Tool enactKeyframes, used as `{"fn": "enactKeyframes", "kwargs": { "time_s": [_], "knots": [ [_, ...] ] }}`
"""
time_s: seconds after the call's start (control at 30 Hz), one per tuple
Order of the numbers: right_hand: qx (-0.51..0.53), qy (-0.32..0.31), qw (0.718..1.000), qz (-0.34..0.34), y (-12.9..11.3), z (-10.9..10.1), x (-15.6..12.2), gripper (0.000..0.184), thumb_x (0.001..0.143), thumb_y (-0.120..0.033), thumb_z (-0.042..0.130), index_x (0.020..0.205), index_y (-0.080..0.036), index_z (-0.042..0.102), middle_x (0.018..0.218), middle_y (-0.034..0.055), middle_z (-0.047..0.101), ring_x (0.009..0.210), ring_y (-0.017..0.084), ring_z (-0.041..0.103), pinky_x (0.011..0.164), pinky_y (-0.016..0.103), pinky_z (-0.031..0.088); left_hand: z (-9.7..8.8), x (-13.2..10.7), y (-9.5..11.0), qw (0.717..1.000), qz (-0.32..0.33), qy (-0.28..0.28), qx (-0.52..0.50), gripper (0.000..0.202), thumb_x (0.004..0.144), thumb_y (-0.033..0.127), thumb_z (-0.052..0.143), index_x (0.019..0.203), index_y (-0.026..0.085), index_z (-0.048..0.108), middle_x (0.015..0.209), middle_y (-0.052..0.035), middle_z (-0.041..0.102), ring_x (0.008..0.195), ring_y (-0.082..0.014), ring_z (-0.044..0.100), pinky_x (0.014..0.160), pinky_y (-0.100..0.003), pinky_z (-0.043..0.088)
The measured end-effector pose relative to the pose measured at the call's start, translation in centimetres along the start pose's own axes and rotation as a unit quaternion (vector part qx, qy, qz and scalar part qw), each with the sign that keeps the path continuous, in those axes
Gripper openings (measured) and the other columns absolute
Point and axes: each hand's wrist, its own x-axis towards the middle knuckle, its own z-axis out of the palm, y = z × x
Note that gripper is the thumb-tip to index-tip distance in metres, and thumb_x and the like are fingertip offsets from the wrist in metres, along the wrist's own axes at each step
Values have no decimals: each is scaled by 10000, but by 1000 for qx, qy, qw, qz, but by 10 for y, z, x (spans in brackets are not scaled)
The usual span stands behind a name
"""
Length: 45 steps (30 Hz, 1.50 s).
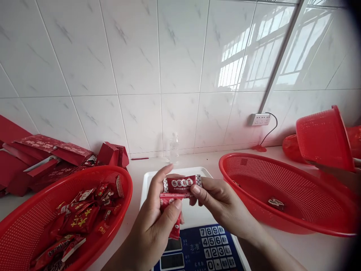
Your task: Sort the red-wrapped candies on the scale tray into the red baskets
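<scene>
My left hand (158,222) is closed round a small stack of red candy packets (172,210) held over the scale. My right hand (217,199) pinches the right end of the top packet (182,183), a red wrapper with white characters and dotted ends. Both hands meet above the white weighing pan of the electronic scale (194,214), whose blue keypad (214,246) shows below them.
A red mesh basket (28,233) at the left holds several red candy packets. A second red basket (304,222) at the right holds one dark packet (276,203). Red boxes (47,154) lie at far left. A tilted red basket (324,139) and a wall socket (260,119) are at right.
</scene>
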Motion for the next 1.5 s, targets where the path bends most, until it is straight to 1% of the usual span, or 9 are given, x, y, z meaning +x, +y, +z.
{"fn": "enactKeyframes", "kwargs": {
  "time_s": [0.1,0.27,0.6,0.8,1.03,1.17,1.27,1.43,1.5],
  "knots": [
    [14,45,999,-23,0,-1,1,386,965,-461,534,715,-196,660,636,2,647,600,117,584,548,223,466,-5,5,1,999,20,36,12,479,861,409,682,1311,319,546,997,-48,678,563,-104,583,506,-191,503],
    [27,41,998,-32,-1,-1,-4,390,958,-460,552,686,-203,663,632,4,652,597,127,585,559,239,473,-10,14,0,1000,-4,-18,9,411,813,580,677,944,191,648,525,31,525,453,-91,444,395,-155,379],
    [-9,-12,1000,-3,9,-5,-2,458,965,-534,496,704,-178,616,645,17,608,597,133,549,542,239,441,-9,20,-7,997,-34,-47,48,378,819,546,684,734,188,600,472,44,473,419,-67,375,403,-150,311],
    [-38,13,999,-7,13,-8,0,478,968,-523,484,648,-185,592,584,4,597,544,125,555,500,226,435,-6,23,-11,997,-61,-39,1,382,798,558,701,775,189,608,507,40,505,436,-72,413,402,-146,323],
    [-190,66,978,47,25,-19,9,531,931,-612,456,604,-202,543,505,-10,505,465,126,471,414,229,326,-6,32,-7,991,-69,66,-96,214,840,343,629,1011,223,580,653,12,619,548,-112,532,510,-177,445],
    [-356,-35,924,139,42,-25,14,472,981,-465,372,638,-212,575,568,16,587,500,151,510,459,253,326,-10,35,-5,982,-65,79,-160,315,778,204,583,1093,216,564,708,2,633,605,-128,552,554,-201,470],
    [-372,-102,908,163,55,-25,18,424,987,-380,379,713,-225,663,682,27,664,625,174,599,541,260,375,-10,36,-8,983,-58,74,-161,335,801,194,607,1133,217,565,724,3,637,635,-120,561,581,-195,474],
    [-418,-60,883,203,62,-29,22,412,967,-361,433,623,-192,584,628,70,598,572,208,543,516,300,298,-12,39,-22,992,-12,35,-120,415,840,291,724,1215,256,551,866,-1,688,778,-112,639,722,-197,519],
    [-402,-65,893,192,53,-30,21,457,994,-435,388,658,-196,586,629,48,596,569,188,534,525,294,326,-13,39,-27,996,22,35,-84,428,843,304,739,1225,286,549,908,10,697,811,-111,659,755,-205,534]
  ]
}}
